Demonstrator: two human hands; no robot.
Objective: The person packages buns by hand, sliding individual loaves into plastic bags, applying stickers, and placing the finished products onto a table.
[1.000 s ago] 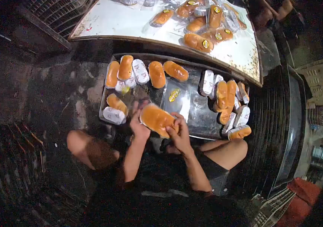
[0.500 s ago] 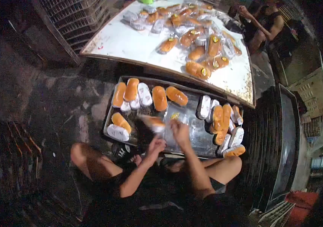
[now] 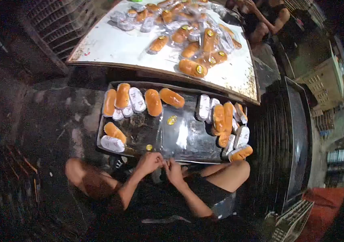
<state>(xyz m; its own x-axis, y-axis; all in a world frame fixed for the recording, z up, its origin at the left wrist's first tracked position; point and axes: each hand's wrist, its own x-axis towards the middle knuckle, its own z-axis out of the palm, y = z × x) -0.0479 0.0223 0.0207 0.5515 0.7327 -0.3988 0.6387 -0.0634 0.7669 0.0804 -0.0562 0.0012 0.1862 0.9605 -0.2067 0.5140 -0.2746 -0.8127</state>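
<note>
My left hand (image 3: 150,162) is closed at the front edge of a dark metal tray (image 3: 188,158). My right hand (image 3: 174,172) is just beside it, fingertips pinched close to the left ones; whatever they hold is too small or clear to make out. A round yellow label (image 3: 149,147) shows just beyond my left hand. Farther in, clear plastic with another yellow label (image 3: 172,119) lies flat in the tray. Orange-brown buns (image 3: 153,102) and buns in white paper (image 3: 112,143) lie at the tray's left and back; more buns (image 3: 219,118) are grouped on the right.
Behind the tray stands a white table (image 3: 111,48) bearing many bagged buns (image 3: 193,67). Stacked dark trays (image 3: 299,133) stand at the right, a plastic crate (image 3: 59,32) at the back left. Another person (image 3: 274,22) sits at the back right.
Both hands have moved back toward my body and come together. The blurred bun that was near my left hand is no longer visible. The view has shifted, so the tray appears farther left.
</note>
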